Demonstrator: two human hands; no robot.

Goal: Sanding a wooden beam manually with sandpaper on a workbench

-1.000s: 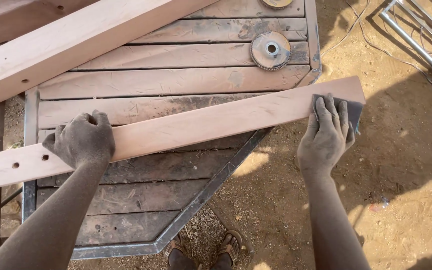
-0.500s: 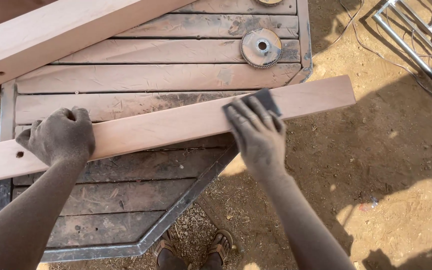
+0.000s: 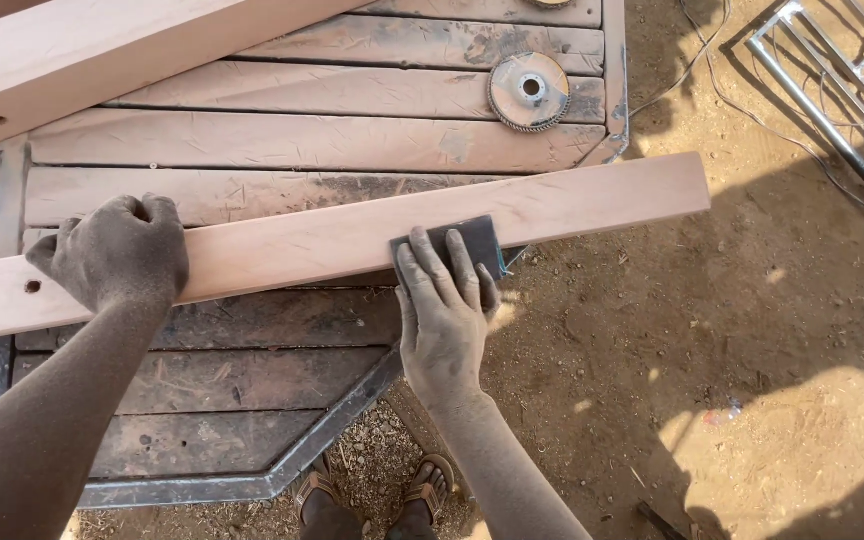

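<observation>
Holding with hands well apart: left hand (image 3: 122, 250) closed in a fist grip over the pale plank (image 3: 302, 245) near its drilled end, pinning it down; right hand (image 3: 444, 305) pressing flat, fingers spread, on a dark sanding sheet (image 3: 472, 238) lying on the plank's top face near mid-length. Resting the plank slantwise across the slatted wooden table (image 3: 252, 150), right end overhanging the dirt ground (image 3: 752, 330).

Probably best: stroking along the grain, spreading pressure evenly through the palm (not the fingertips alone), and bearing down harder with the left when rubbing toward the unsupported end, guarding against tipping.

Leaving alone the flap disc (image 3: 529, 90) on the far slats and the thicker beam (image 3: 102, 50) crossing the table's far corner. Standing in sandals (image 3: 430, 482) close by the table's near edge.
</observation>
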